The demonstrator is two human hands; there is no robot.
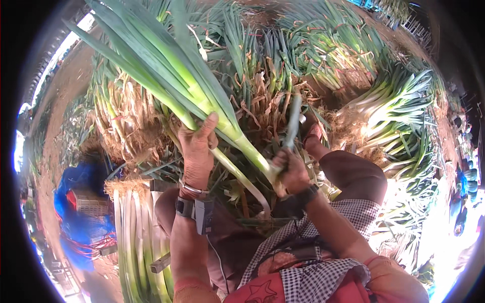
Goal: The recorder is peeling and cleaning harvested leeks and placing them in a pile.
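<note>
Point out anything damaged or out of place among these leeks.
Brown, shrivelled leaves hang from the upright bundle just beyond the hands. They look withered against the fresh green leeks in the left hand. Otherwise, nothing plainly stands out.

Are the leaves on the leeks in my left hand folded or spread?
Spread: on the leeks, the green leaves fan out toward the picture's upper left, beyond your left hand.

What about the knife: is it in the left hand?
No, the right hand holds the knife, while the left hand grips leeks.
</note>
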